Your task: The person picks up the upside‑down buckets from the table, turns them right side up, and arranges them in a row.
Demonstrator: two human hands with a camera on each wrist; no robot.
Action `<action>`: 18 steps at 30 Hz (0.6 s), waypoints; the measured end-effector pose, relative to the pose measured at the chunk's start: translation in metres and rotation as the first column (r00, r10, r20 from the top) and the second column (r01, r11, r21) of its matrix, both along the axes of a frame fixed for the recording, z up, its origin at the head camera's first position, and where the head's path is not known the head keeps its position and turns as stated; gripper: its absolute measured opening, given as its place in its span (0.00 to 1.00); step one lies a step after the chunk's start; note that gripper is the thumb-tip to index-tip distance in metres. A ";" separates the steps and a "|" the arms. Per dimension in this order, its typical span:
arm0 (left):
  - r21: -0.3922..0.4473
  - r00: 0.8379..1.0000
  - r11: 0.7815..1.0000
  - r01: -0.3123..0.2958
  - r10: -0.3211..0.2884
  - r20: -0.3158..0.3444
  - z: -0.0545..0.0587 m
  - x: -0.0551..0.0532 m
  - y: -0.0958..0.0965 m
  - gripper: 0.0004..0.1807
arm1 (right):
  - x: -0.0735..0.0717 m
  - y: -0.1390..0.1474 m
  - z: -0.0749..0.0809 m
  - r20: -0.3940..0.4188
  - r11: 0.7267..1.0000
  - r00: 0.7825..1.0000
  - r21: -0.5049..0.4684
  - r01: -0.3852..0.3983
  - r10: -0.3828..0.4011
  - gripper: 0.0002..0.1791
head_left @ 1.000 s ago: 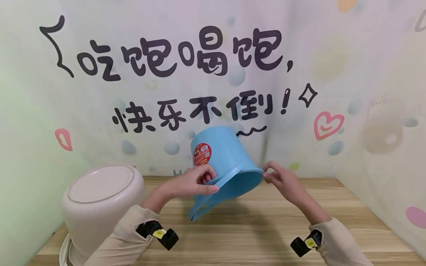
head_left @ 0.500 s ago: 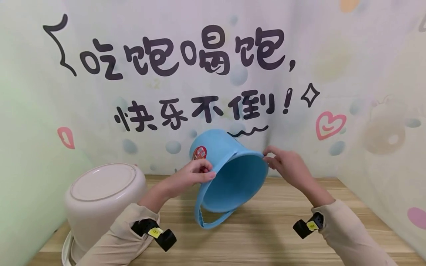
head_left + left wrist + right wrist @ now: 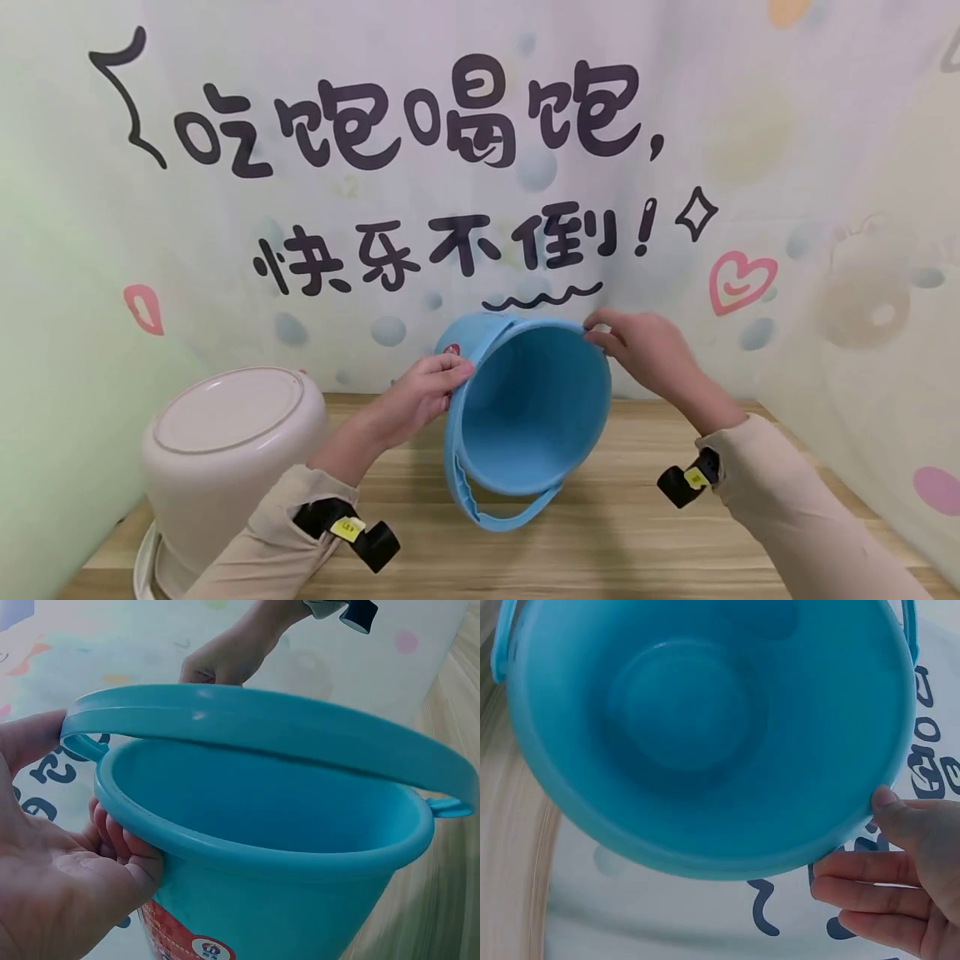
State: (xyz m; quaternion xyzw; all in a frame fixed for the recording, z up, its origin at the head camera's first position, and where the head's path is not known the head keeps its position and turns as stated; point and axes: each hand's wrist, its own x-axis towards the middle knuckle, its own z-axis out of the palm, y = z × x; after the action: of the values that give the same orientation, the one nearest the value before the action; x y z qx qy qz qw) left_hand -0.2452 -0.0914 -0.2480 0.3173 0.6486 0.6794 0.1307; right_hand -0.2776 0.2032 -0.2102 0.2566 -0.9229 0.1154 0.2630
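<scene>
A blue plastic bucket is held tilted above the table, its mouth turned toward me and its handle hanging below the rim. On the left side my left hand grips the rim near the handle's joint; in the left wrist view its thumb touches the handle and the fingers curl under the rim. At the upper right my right hand pinches the rim, with the thumb on the inner edge and fingers behind. The inside of the bucket shows nothing in it. A red label is on its outer wall.
To the left a large cream-coloured pot stands upside down, a pale rim or lid at its base. Below is the wood-grain table. A printed cloth with black writing hangs behind.
The bucket has turned from mouth-down to mouth toward me, its handle swinging down below the rim. The right hand has risen with the rim; the left keeps its hold. The pot has not moved.
</scene>
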 end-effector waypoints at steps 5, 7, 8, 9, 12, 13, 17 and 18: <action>0.058 0.999 0.998 0.035 -0.037 0.035 -0.005 -0.004 0.000 0.23 | -0.007 -0.002 0.002 0.042 0.999 0.999 0.030 0.021 -0.022 0.12; 0.093 0.997 0.995 0.041 -0.047 0.056 -0.008 -0.006 -0.001 0.22 | -0.010 -0.002 0.003 0.056 0.999 0.998 0.031 0.023 -0.024 0.13; 0.112 0.996 0.993 0.042 -0.050 0.070 -0.009 -0.006 -0.001 0.21 | -0.011 -0.002 0.003 0.061 0.999 0.998 0.028 0.023 -0.024 0.14; 0.134 0.995 0.990 0.039 -0.051 0.088 -0.010 -0.007 -0.002 0.20 | -0.013 -0.002 0.002 0.065 1.000 0.998 0.022 0.022 -0.024 0.14; 0.202 0.988 0.979 0.022 -0.052 0.145 -0.011 -0.008 -0.003 0.17 | -0.016 -0.001 0.001 0.087 1.000 0.996 -0.020 0.011 -0.010 0.15; 0.222 0.985 0.975 0.018 -0.055 0.161 -0.012 -0.008 -0.004 0.17 | -0.016 0.000 0.001 0.095 0.999 0.995 -0.037 0.007 -0.003 0.15; 0.310 0.972 0.951 0.005 -0.077 0.221 -0.013 -0.010 -0.006 0.18 | -0.017 0.003 -0.003 0.136 0.993 0.990 -0.117 -0.012 0.028 0.16; 0.339 0.968 0.941 0.001 -0.086 0.235 -0.013 -0.011 -0.006 0.17 | -0.018 0.004 -0.004 0.152 0.990 0.988 -0.137 -0.017 0.038 0.16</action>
State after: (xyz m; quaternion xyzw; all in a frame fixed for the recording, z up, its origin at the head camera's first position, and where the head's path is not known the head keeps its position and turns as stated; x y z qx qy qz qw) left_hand -0.2562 -0.0978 -0.2610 0.2626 0.4946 0.8110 0.1692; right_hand -0.2954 0.2075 -0.2145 0.2413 -0.9267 0.2010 0.2062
